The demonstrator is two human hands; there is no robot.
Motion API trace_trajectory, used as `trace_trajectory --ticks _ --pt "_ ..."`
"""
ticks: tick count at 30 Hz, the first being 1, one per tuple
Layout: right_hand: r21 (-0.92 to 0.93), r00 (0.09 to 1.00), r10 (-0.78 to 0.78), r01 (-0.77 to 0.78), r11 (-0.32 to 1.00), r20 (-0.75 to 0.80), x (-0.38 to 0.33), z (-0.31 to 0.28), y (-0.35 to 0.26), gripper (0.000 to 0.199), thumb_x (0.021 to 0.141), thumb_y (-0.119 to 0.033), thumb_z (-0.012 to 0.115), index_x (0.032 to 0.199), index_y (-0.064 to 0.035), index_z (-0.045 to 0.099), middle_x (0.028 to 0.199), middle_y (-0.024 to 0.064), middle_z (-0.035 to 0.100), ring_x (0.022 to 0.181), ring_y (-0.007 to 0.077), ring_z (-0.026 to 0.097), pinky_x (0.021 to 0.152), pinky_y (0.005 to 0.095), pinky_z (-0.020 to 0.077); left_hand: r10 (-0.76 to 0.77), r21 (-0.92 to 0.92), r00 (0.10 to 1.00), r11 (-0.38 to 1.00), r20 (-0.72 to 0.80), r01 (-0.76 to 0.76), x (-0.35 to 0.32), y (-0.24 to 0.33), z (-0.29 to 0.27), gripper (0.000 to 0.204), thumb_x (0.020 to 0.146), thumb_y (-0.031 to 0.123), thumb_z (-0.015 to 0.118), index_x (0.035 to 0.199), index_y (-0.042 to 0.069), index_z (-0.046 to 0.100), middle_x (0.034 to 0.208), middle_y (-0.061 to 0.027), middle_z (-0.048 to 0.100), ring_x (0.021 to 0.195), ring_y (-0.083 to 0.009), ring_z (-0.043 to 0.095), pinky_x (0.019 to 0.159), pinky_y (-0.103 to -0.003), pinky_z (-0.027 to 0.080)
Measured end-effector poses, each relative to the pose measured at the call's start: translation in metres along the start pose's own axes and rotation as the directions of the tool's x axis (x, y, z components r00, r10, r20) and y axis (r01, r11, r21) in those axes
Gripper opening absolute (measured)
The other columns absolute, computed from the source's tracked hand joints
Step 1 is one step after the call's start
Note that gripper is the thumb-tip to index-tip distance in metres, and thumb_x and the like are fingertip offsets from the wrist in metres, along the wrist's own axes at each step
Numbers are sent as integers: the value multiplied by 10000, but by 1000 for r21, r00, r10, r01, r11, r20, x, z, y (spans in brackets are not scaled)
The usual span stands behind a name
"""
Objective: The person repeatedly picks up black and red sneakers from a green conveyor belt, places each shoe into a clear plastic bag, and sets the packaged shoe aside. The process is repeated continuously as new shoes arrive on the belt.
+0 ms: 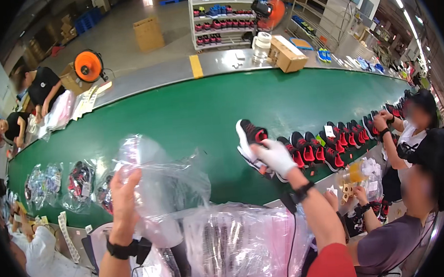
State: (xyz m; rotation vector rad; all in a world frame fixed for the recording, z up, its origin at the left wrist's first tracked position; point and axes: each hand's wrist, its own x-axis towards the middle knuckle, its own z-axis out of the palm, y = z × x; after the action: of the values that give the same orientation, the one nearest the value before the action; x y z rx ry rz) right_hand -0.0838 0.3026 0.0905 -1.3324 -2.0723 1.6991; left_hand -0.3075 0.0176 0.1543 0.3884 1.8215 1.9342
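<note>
Head view, left hand fingers gripping crinkled clear plastic bag, gloved right hand fingers closed on black-and-red sneaker

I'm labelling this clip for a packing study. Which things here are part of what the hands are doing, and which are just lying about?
In hand:
- left hand holding up a clear plastic bag
- gloved right hand gripping a black and red shoe
- stack of clear bags below

Lying about:
- row of shoes on the green belt
- bagged shoes
- cardboard box
- orange reel
</note>
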Motion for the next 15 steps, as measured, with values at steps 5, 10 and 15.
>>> trace_trajectory --ticks 5,10,15 --pt "718 908 -392 370 589 -146 -109 21 -65 525 831 -452 637 1001 42 584 774 5 614 678 61 530 604 228 441 43 -133 996 991 79 -32 11 -9 12 241 834 130 624 1036 3 589 894 -17 607 785 -92 554 698 -243 445" --pt "-184 908 -345 391 902 239 -143 55 -84 239 772 -278 676 806 -42 659 666 52 616 643 144 629 550 298 482 149 19 969 988 199 -156 -3 19 21 115 843 99 590 932 32 618 775 0 594 696 -72 526 639 -246 434" --pt "-879 757 -605 438 189 247 -124 113 -73 303 695 -382 657 688 -83 615 646 82 581 632 249 595 580 389 480 417 190 773 810 478 -555 -75 7 75 102 835 53 504 876 -17 566 735 -204 578 672 -240 559 650 -343 454"
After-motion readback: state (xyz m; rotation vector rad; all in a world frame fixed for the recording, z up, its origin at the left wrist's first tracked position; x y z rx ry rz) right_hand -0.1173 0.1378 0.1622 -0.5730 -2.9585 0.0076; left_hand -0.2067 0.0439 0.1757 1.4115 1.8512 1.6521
